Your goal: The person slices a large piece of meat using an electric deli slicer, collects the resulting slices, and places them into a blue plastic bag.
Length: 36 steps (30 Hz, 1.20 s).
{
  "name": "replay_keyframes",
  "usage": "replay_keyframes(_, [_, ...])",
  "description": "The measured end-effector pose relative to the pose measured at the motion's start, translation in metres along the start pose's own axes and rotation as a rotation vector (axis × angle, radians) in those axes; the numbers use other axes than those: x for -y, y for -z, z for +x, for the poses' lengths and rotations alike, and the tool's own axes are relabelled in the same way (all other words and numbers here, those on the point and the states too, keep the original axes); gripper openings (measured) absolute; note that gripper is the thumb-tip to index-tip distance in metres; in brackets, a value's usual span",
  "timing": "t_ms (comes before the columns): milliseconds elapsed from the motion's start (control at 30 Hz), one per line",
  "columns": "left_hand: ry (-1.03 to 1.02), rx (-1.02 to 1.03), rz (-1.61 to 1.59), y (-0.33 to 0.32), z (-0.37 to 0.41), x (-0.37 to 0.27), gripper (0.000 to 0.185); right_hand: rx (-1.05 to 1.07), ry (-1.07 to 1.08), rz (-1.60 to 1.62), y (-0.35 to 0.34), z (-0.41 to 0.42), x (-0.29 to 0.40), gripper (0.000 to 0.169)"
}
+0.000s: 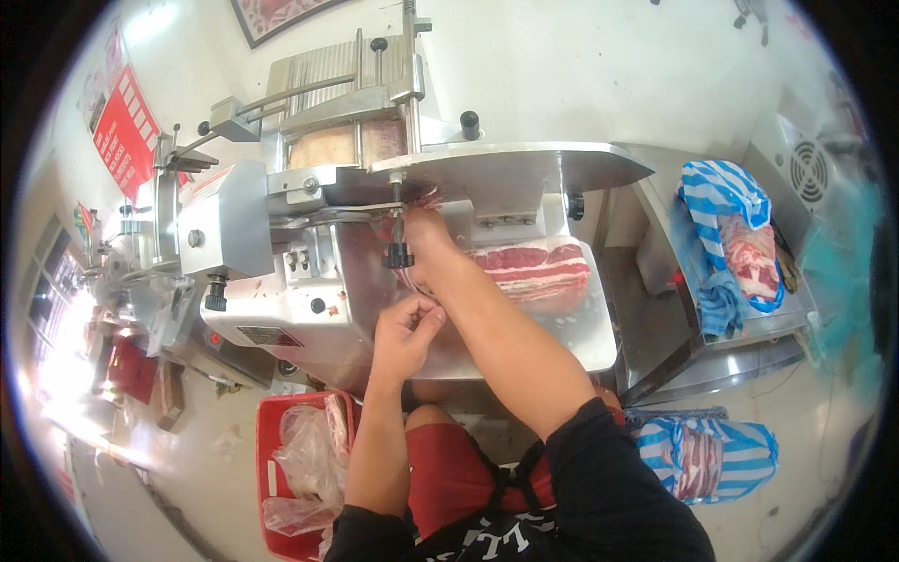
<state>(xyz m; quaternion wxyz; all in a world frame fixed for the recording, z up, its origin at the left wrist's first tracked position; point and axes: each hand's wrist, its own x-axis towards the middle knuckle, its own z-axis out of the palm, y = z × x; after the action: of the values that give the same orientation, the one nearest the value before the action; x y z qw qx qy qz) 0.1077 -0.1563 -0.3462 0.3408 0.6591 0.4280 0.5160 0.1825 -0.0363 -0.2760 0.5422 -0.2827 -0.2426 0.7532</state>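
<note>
A metal meat slicer (298,309) stands before me. A slab of meat (344,146) sits in its carriage, under the metal pusher. My right hand (425,235) reaches in beside the blade housing, behind a black-knobbed rod. Its fingers are mostly hidden, with bits of red meat showing around them, so its grip cannot be made out. Just below it, my left hand (407,330) is held with curled fingers and the thumb against them; nothing shows inside. To the right of my right forearm, a stack of red-and-white meat slices (537,274) lies on the slicer's metal tray (586,344).
At lower left stands a red crate (263,449) with plastic bags and meat. A steel table (758,330) at right bears a blue-striped bag (727,190) around meat. Another striped bag (748,456) with meat lies low at right. A second machine (168,309) is at left.
</note>
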Motion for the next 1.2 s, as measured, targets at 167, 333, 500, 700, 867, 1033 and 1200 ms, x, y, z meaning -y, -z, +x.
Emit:
replay_keyframes(167, [0.003,0.006,-0.102,0.000,0.000,0.001,0.008,0.018,0.087,0.126,-0.001,0.003,-0.009,0.012])
replay_keyframes(333, [0.044,0.015,-0.144,0.001,-0.002,-0.001,0.009,-0.080,0.117,0.072,0.000,0.009,-0.002,0.007])
replay_keyframes(500, [0.030,0.032,-0.078,0.001,0.001,-0.002,0.009,-0.120,0.200,0.007,-0.001,0.010,0.005,0.010])
replay_keyframes(700, [0.022,0.027,-0.119,0.003,-0.001,-0.002,0.009,-0.087,0.289,-0.069,-0.019,-0.028,0.015,0.026])
replay_keyframes(867, [0.011,0.031,-0.090,0.003,-0.001,-0.001,0.009,-0.036,0.236,-0.016,-0.015,-0.016,0.008,0.031])
replay_keyframes(1033, [-0.001,0.017,-0.044,0.000,0.001,-0.002,0.011,-0.103,0.079,0.048,-0.005,0.015,0.000,0.021])
replay_keyframes(1200, [0.000,-0.019,0.011,0.004,-0.001,0.003,0.011,0.104,-0.051,0.189,-0.003,-0.007,-0.006,0.011])
